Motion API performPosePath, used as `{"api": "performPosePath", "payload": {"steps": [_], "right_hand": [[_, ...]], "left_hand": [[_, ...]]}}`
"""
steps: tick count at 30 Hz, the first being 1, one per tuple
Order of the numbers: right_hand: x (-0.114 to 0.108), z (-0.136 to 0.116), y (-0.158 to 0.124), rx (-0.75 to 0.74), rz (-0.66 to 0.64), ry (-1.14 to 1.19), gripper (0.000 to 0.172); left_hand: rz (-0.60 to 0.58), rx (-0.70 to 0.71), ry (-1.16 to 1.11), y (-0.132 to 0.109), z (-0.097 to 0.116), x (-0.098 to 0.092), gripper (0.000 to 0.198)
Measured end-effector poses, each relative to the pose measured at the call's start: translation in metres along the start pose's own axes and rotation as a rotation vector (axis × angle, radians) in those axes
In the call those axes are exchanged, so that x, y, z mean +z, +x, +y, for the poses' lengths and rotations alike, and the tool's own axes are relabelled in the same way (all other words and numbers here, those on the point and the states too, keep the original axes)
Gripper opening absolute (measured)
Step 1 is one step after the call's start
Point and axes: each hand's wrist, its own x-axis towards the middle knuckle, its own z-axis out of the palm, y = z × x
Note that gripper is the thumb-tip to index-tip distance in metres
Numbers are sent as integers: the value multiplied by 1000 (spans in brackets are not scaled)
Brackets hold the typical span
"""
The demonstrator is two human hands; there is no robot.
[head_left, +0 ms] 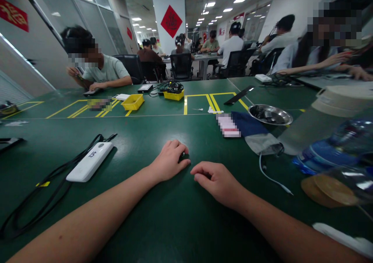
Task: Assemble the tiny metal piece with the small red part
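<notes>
My left hand [171, 161] rests on the green table [145, 224], near the middle of the view. Its fingers are curled, and a small dark spot shows between thumb and forefinger, too small to name. My right hand [220, 182] lies just to the right with its fingers bent in and its thumb close under the forefinger. I see nothing in it. The two hands are near each other, fingertips apart. Left of them is a white power bank [90, 162] marked 15, beside a black cable [55, 173].
At right stand a steel bowl [269, 114], a blue-labelled plastic bottle [335, 146], a large lidded container [314, 119] and a pale cable [271, 175] by a blue cloth [249, 123]. Yellow trays [133, 102] sit farther back. A person [101, 68] sits across the table; others work beyond.
</notes>
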Motion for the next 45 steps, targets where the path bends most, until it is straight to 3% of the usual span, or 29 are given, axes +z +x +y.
{"api": "performPosePath", "payload": {"steps": [4,8,12,15,19,23,28,45], "right_hand": [[1,-1,0,-11,-1,-10,14],[1,-3,-1,-11,-6,-23,15],[-1,-7,-1,-20,-16,-62,16],[-3,-11,-2,-27,-26,-79,17],[-3,-11,-3,-43,-30,-86,18],[-2,-9,-3,-47,-33,-96,18],[-2,-8,-2,-51,-36,-100,18],[-3,-10,-3,-54,-40,-109,19]], "left_hand": [[-3,25,40,0,-1,2,16],[43,-55,130,3,-20,1,13],[59,-207,253,3,-59,-13,22],[17,-436,346,-2,-98,-32,33],[27,-593,399,-15,-145,-58,39],[39,-693,443,-25,-171,-72,40],[31,-672,437,-24,-175,-68,41],[11,-643,363,-14,-155,-57,60]]}}
